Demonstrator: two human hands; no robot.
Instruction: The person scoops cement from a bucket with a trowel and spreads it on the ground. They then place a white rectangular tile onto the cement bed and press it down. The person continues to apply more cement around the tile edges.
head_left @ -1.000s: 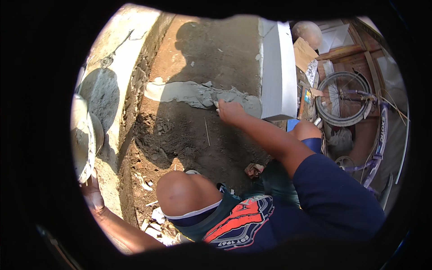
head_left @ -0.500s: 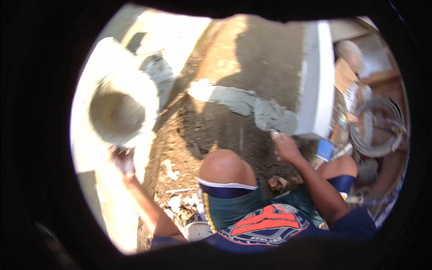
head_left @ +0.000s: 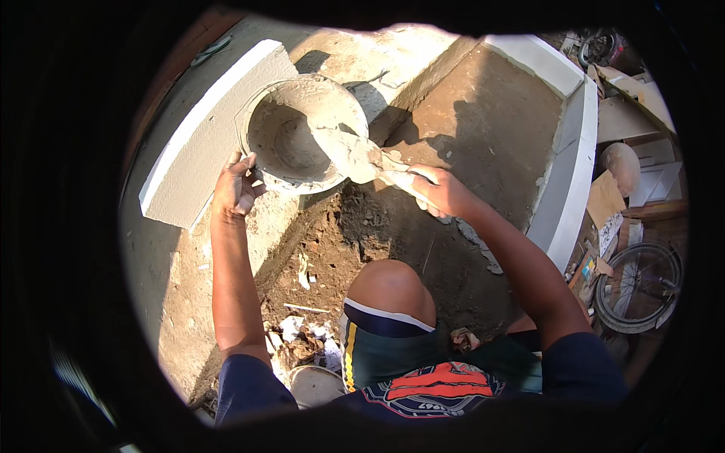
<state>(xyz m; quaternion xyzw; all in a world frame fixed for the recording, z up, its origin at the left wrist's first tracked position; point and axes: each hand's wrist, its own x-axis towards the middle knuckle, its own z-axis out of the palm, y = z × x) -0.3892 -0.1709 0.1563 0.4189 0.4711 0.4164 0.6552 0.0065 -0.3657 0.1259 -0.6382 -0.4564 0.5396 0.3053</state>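
Note:
A mortar-smeared bucket (head_left: 341, 113) leans with its mouth toward me, and wet grey mortar coats its inside. My left hand (head_left: 240, 186) is closed at the bucket's near left rim. In my right hand (head_left: 442, 192) is the handle of a trowel (head_left: 349, 153). The trowel's broad, mortar-covered blade reaches over the bucket's right rim. Behind the bucket lies a pale lightweight block (head_left: 215, 140) on the concrete ledge. A strip of wet mortar (head_left: 478, 245) on the ground is partly hidden by my right forearm.
White blocks (head_left: 565, 181) form a low wall on the right. Beyond it are a spoked wheel (head_left: 638, 287), cardboard (head_left: 604, 200) and other clutter. A concrete ledge (head_left: 196, 302) runs along the left. Rubble and scraps (head_left: 302, 343) lie near my knee.
My right hand has lifted the trowel from the mortar strip to the bucket. My view has shifted left, bringing the pale block into clear sight. My left hand has stayed at the bucket.

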